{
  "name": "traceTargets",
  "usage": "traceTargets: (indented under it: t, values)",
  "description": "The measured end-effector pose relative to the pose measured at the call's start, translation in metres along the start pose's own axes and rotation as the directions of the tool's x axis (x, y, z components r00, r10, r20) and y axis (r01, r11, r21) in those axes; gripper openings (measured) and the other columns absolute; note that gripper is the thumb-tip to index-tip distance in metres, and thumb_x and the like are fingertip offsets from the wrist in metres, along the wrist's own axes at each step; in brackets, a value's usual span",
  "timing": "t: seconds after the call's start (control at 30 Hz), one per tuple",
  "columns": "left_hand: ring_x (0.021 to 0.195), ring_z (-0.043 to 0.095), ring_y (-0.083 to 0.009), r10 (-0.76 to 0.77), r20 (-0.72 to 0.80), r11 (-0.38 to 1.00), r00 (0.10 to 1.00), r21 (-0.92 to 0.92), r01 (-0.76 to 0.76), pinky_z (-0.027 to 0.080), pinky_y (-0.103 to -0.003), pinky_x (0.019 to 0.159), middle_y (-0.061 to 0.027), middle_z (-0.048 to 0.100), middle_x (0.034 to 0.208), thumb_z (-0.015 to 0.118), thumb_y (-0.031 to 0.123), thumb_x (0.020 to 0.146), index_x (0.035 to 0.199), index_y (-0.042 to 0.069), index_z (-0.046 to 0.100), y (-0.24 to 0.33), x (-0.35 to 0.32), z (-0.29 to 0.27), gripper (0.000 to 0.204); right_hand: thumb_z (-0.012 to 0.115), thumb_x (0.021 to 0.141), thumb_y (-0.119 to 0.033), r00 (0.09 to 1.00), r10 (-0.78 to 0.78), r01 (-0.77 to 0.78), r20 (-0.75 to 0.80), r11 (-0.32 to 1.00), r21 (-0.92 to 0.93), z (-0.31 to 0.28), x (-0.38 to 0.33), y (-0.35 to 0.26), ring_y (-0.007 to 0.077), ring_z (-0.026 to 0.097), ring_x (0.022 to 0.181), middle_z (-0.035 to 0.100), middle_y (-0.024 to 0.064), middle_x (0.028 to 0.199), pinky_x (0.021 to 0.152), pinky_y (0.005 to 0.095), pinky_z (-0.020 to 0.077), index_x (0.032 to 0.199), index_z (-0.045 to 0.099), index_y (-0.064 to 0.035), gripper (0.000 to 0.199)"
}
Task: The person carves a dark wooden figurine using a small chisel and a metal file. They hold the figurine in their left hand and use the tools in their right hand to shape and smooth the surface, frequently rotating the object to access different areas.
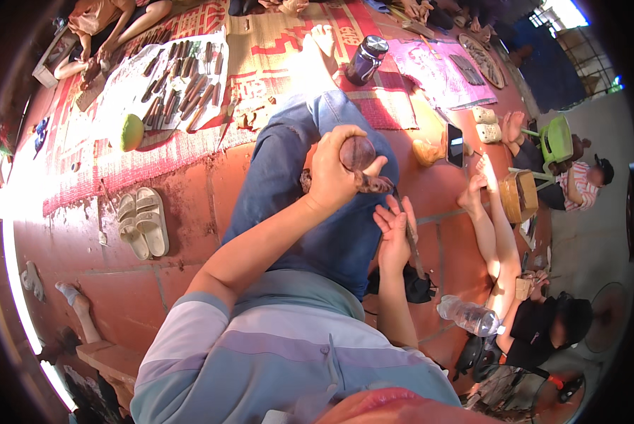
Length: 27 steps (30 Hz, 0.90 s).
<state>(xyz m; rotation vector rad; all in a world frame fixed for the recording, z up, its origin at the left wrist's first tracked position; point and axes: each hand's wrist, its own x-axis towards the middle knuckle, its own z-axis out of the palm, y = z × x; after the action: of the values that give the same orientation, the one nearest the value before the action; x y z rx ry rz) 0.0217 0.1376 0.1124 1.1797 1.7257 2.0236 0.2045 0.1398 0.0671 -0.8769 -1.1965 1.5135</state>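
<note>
My left hand [334, 169] is wrapped around a brown carved wooden piece [357, 153] above my bent, jeans-clad legs. Its rounded, ball-like end faces up beside the thumb, and a knobbly, carved part sticks out to the right under it. Close by on the right, my right hand [394, 230] has its palm turned up and holds a long thin carving tool [412, 244]. The tool's narrow tip points up toward the carved piece; whether it touches the wood I cannot tell. My left fingers hide much of the piece.
Rows of carving tools [189, 88] lie on a white sheet ahead left, near a green round fruit [131, 132]. A dark flask [366, 60] stands beyond my foot. Sandals [143, 222] are at left; a phone [455, 145] and a plastic bottle [472, 316] at right. Other people sit around.
</note>
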Motion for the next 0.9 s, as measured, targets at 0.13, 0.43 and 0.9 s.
traceTargets:
  t: [0.13,0.43,0.9]
  values:
    - [0.096,0.054,-0.0288,0.019,0.008,0.996,1.0,-0.087,-0.018,0.04,-0.039,0.089,-0.0094,0.059,0.102,0.083,0.026,0.063,0.108,0.007,0.054,-0.003,-0.019,-0.009,0.057,0.038,0.101,-0.03,0.991,-0.129,0.129,0.016,0.991,-0.017,0.023,0.002,0.002,0.0292,0.057,0.107,0.053,0.0247,0.12,0.094,0.0412,0.046,0.138,0.028,0.003,0.051]
    - [0.129,0.034,-0.0318,0.028,0.249,0.95,0.968,0.295,-0.103,0.026,-0.04,0.108,-0.0166,0.038,0.139,0.066,0.018,0.08,0.138,0.003,0.035,-0.032,-0.045,-0.105,0.067,0.022,0.102,-0.031,0.802,-0.58,0.596,0.142,0.76,-0.258,0.073,0.037,-0.038,0.0288,0.061,0.094,0.064,0.0194,0.092,0.097,0.0441,0.0429,0.126,0.034,0.0055,0.045]
    - [0.123,0.045,-0.0379,-0.659,0.171,0.714,0.732,0.448,0.538,0.037,-0.041,0.1,-0.0265,0.044,0.133,0.056,0.048,0.087,0.141,0.005,0.03,-0.093,-0.092,-0.182,0.074,0.029,0.1,-0.028,0.841,-0.51,0.528,0.181,0.847,-0.067,0.096,0.104,-0.033,0.008,0.036,0.045,0.044,0.0016,0.051,0.051,0.0222,0.0334,0.107,0.052,0.0034,0.039]
